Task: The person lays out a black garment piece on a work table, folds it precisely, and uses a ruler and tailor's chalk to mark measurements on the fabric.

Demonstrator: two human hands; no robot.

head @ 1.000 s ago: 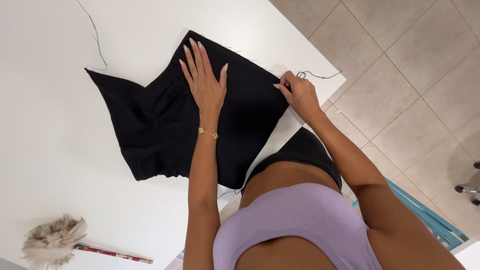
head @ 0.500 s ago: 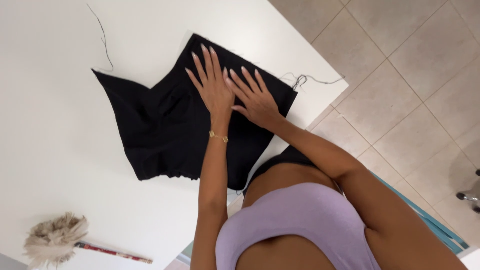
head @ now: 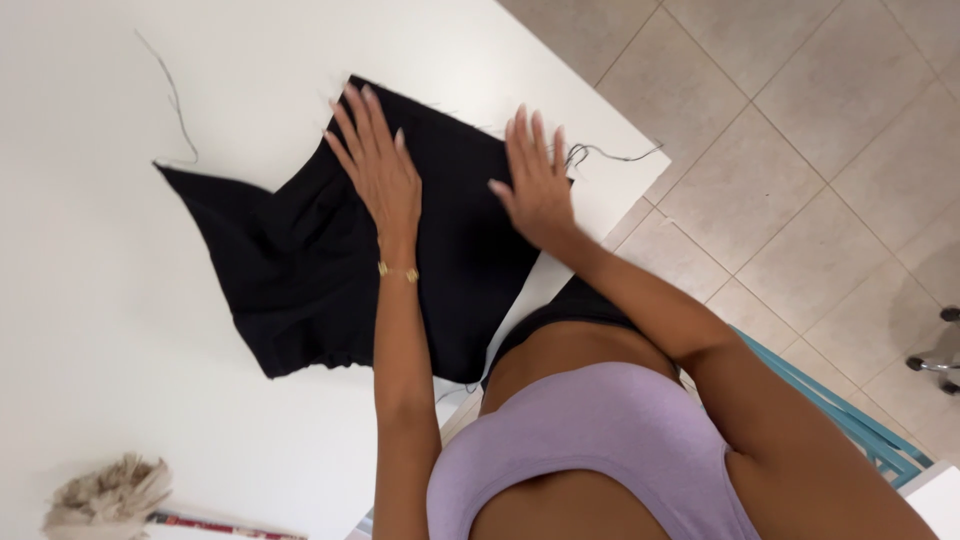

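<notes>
White table: filled most of the view, one corner toward the tiled floor.

Black fabric piece: lay flat on the table near that corner, irregular in outline, one pointed flap reaching leftward, its near edge overhanging or meeting the table edge by the person's waist.

Left hand: flat on the upper middle of the fabric, fingers extended and slightly spread, palm down; gripped nothing. Thin gold bracelet at the wrist.

Right hand: likewise flat and open on the fabric's right edge, fingers together, clasping nothing. Half a second before, it had lain beside the left hand at the centre; a second before, it had pinched the right corner. The sweep outward read as smoothing of the cloth.

Loose threads: trailed from the fabric's right corner; another strand lay well apart at upper left.

Pale feathery duster: cut off at the lower edge, handle barely visible.

Turquoise frame: partly hidden behind the right arm, kind uncertain
</notes>
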